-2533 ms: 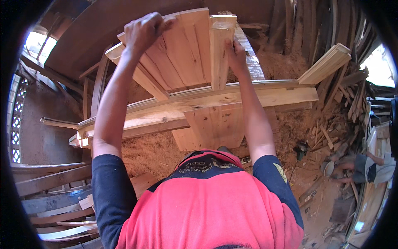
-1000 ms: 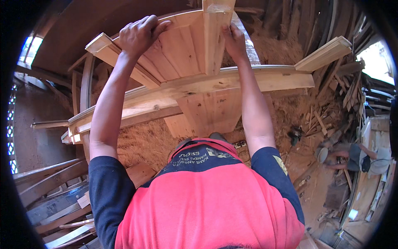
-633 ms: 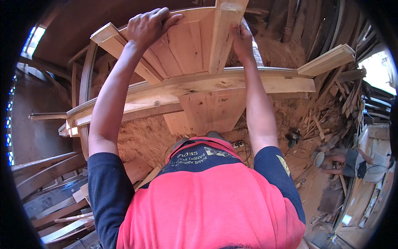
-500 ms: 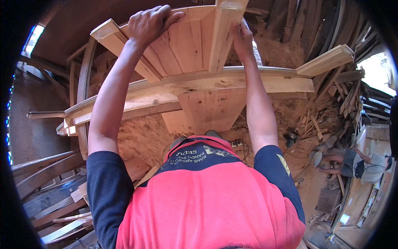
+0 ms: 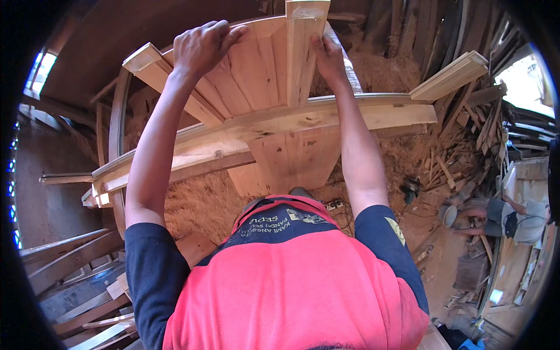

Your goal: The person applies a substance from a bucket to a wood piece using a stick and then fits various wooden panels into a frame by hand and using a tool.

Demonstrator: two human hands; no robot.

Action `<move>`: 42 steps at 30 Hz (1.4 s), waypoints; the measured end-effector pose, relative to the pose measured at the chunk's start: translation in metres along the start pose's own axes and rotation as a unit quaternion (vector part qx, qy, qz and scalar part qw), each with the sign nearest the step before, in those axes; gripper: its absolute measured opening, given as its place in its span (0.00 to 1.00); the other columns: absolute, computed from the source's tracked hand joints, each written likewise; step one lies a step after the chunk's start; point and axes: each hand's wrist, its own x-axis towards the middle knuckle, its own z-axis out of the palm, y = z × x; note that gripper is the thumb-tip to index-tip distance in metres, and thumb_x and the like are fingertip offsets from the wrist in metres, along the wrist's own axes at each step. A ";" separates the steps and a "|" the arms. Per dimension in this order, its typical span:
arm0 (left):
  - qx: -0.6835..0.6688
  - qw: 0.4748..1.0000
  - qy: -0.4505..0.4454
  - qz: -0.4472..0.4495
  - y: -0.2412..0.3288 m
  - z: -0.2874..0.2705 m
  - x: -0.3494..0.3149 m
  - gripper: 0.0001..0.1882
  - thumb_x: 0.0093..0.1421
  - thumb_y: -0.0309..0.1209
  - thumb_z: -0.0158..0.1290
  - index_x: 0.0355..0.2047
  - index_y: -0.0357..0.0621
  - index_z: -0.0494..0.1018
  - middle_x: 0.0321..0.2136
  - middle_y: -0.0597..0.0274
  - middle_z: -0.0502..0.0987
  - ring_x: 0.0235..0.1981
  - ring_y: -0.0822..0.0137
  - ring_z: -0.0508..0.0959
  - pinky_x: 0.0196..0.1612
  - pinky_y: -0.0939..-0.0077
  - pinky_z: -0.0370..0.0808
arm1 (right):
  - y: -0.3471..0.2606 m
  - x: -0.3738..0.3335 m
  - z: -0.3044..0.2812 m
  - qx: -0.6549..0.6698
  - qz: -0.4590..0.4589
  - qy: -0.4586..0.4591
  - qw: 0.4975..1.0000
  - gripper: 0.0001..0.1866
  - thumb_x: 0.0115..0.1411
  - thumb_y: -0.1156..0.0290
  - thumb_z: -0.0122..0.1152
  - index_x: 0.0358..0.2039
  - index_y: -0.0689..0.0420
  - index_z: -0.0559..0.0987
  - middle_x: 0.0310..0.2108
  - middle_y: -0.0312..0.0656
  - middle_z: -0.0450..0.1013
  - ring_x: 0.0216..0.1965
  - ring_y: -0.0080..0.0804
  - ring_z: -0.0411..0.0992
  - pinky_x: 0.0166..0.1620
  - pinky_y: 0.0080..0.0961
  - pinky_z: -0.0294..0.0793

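Note:
A pale wooden panel [image 5: 248,76] stands in a frame above a long horizontal wooden beam [image 5: 280,121]. My left hand [image 5: 201,49] is closed over the panel's far edge, its thumb stretched toward the right. On the panel's right side runs a thick upright piece [image 5: 305,58]; my right hand [image 5: 329,58] grips its right edge, thumb on the near face and the other fingers mostly hidden behind. A second upright piece [image 5: 175,87] borders the panel on the left, under my left forearm. Both arms reach forward, apart.
A short wooden piece [image 5: 449,76] juts from the beam's right end. Below the beam hangs a broad board [image 5: 297,154] over sawdust-covered ground. Scrap wood [image 5: 446,166] lies at right, near a crouching person [image 5: 519,221] with a pale round container. Stacked planks [image 5: 76,291] fill the lower left.
The whole view has shifted slightly, so the panel, its uprights and both hands appear a little further left and lower. Both hands keep their grip on the wood.

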 end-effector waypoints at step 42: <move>-0.686 0.513 0.265 -0.443 -0.146 0.070 -0.104 0.27 0.71 0.53 0.33 0.51 0.45 0.70 0.42 0.61 0.78 0.44 0.63 0.78 0.49 0.63 0.76 | -0.011 -0.004 0.002 0.033 0.021 -0.032 0.999 0.32 0.67 0.43 0.50 0.51 0.62 0.76 0.40 0.39 0.78 0.42 0.22 0.70 0.46 0.25 0.70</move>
